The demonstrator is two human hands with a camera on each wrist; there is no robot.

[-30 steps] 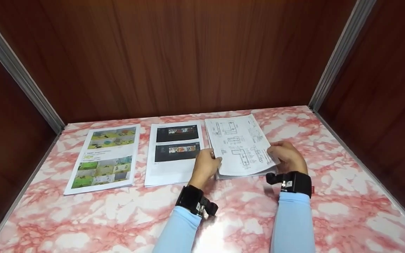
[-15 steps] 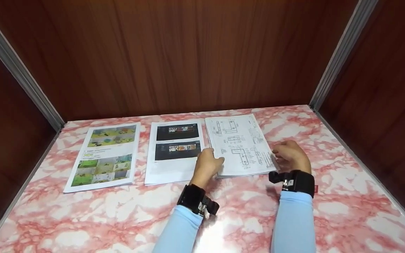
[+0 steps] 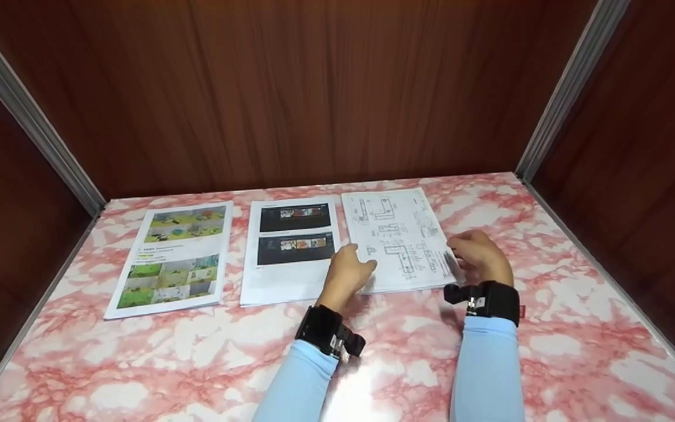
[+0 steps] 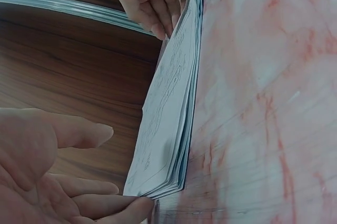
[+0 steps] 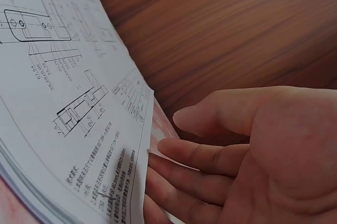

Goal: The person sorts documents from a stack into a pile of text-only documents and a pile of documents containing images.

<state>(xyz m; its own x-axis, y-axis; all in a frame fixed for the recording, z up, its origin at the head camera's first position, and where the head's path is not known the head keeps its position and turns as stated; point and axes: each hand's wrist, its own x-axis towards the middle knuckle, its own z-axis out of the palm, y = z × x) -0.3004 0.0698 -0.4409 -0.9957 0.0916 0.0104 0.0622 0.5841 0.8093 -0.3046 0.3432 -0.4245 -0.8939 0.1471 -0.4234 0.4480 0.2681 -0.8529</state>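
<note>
A stack of paper sheets (image 3: 396, 234) printed with technical drawings lies on the table between the two hands. Against its left edge rests my left hand (image 3: 347, 272), thumb raised off the paper and fingers fairly straight, as the left wrist view shows. On the opposite side my right hand (image 3: 483, 258) touches the right edge with its fingertips. In the right wrist view that thumb stands apart from the drawing sheets (image 5: 68, 103), with the fingers loosely extended along the edge. Several sheet edges show in the left wrist view's paper stack (image 4: 163, 124), slightly uneven at the near side.
Left of the drawings lies a second stack (image 3: 290, 284) with two dark printed panels, close beside my left hand. Farther left is a third stack (image 3: 164, 252) with colour photos. The marbled red-and-white table (image 3: 197, 363) is enclosed by brown wood panels (image 3: 290, 99).
The top sheet's lifted lower right corner has come down flat as my right hand let go of it. That hand moved slightly away, then back to the edge. My left hand has stayed nearly in place.
</note>
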